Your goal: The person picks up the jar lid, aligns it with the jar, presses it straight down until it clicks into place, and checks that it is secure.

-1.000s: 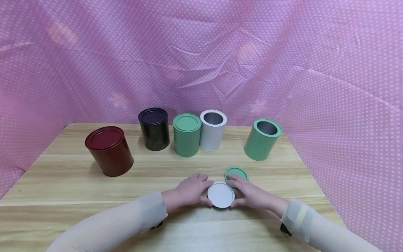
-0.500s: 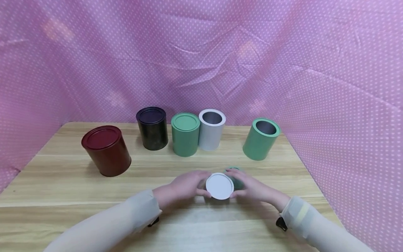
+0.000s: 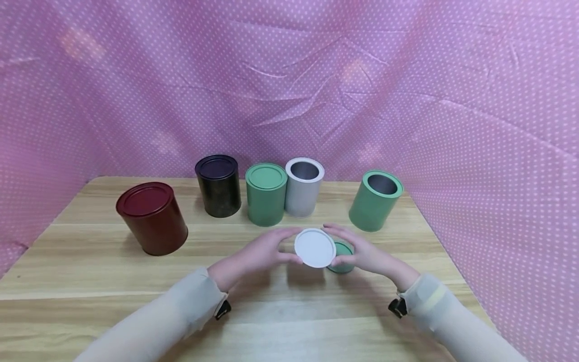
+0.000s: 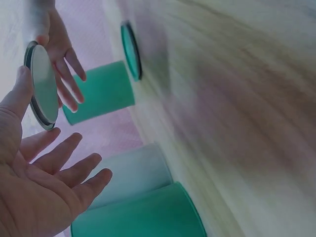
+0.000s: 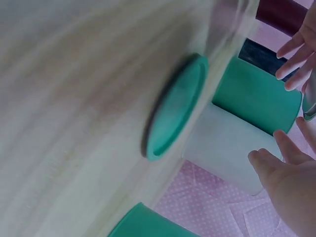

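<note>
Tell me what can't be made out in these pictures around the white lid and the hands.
- Green lid: head view, mostly hidden behind the white lid and the right hand.
- White lid's underside: left wrist view shows it only edge-on, between the fingers.
- White lid in the right wrist view: cut off by the right edge.
- Table grain: smeared by motion blur in both wrist views.
- Left hand: its palm faces away in the head view.

White lid held up between both hands

Round white metal lid (image 3: 315,247), flat disc with raised rim, lifted above the wooden tabletop, face tilted toward the head camera. Left hand (image 3: 264,251) pinches its left edge, right hand (image 3: 362,251) its right edge. In the left wrist view the lid (image 4: 43,91) shows a shiny grey underside, thumb on the rim.
</note>
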Tool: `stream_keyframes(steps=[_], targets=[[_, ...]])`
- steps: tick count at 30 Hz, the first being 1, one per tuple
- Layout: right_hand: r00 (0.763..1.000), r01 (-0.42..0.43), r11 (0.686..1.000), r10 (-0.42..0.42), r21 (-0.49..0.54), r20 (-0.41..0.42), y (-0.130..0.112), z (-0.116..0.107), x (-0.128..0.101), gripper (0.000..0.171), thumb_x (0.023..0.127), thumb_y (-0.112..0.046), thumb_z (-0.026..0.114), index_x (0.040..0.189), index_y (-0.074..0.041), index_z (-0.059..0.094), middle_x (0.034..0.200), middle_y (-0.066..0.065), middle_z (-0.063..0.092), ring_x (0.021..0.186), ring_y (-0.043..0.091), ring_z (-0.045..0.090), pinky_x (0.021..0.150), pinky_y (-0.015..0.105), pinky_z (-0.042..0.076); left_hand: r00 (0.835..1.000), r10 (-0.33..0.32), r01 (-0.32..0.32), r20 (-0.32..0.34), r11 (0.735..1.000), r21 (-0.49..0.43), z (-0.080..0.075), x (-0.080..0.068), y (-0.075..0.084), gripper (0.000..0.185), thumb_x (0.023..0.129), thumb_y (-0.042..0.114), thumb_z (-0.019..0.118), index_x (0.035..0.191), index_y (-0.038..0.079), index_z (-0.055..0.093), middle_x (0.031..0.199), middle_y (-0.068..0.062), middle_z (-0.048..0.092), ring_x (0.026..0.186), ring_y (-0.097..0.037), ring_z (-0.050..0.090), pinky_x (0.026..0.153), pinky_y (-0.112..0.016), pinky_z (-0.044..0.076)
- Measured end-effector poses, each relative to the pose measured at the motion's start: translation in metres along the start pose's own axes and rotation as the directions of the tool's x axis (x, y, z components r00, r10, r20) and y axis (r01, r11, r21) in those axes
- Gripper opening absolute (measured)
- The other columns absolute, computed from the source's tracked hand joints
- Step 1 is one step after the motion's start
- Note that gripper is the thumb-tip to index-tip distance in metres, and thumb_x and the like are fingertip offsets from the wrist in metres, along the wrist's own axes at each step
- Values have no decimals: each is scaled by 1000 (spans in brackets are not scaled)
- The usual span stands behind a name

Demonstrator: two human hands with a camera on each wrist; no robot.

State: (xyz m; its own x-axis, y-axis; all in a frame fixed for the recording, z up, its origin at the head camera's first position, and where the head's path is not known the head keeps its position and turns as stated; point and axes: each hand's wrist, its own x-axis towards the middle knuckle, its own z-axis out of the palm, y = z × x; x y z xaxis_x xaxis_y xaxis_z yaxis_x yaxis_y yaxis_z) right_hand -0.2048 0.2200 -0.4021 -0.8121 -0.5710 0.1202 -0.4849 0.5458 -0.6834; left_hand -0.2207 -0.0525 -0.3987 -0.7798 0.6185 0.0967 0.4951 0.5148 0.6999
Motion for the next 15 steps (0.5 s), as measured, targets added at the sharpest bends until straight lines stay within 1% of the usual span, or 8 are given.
stream_keyframes(steps=[4, 6, 10, 13, 15], targets=[[1000, 9, 1000, -9, -6, -17, -4, -6, 4, 76, 78, -22, 78, 143, -2, 44, 149, 20, 41, 138, 43, 34, 108, 64, 31, 999, -1, 1, -34, 1000, -11, -6, 1, 4, 71, 78, 31, 79, 141, 10, 51, 142, -7, 54, 133, -25, 48, 110, -46, 38], [999, 11, 1000, -11, -8, -37, -4, -8, 6, 76, 78, -22, 78, 143, -2, 44, 149, 20, 41, 138, 42, 35, 107, 64, 32, 998, -2, 1, -56, 1000, -16, -9, 2, 5, 72, 78, 31, 79, 141, 11, 51, 142, -7, 53, 133, -26, 48, 110, -47, 38], [996, 8, 1000, -9, -8, -88, -6, -13, 11, 73, 79, -18, 78, 142, -4, 45, 149, 18, 42, 139, 40, 36, 108, 63, 33, 994, 23, -23, -106, 1000, 4, -15, 7, 7, 73, 78, 31, 80, 141, 11, 51, 142, -8, 54, 132, -27, 49, 109, -47, 40], [994, 12, 1000, -12, -5, -108, -9, -17, 15, 72, 80, -17, 77, 143, -4, 45, 150, 17, 41, 139, 40, 35, 109, 62, 31, 990, 37, -36, -135, 999, 12, -19, 9, 8, 73, 77, 30, 81, 141, 11, 51, 141, -8, 55, 132, -28, 50, 109, -47, 40], [993, 20, 1000, -20, 2, -113, -10, -18, 17, 71, 80, -16, 76, 143, -4, 44, 150, 18, 41, 139, 40, 35, 110, 62, 31, 989, 34, -33, -144, 999, 11, -21, 11, 8, 74, 77, 31, 81, 141, 11, 51, 141, -8, 55, 131, -28, 50, 109, -47, 40]])
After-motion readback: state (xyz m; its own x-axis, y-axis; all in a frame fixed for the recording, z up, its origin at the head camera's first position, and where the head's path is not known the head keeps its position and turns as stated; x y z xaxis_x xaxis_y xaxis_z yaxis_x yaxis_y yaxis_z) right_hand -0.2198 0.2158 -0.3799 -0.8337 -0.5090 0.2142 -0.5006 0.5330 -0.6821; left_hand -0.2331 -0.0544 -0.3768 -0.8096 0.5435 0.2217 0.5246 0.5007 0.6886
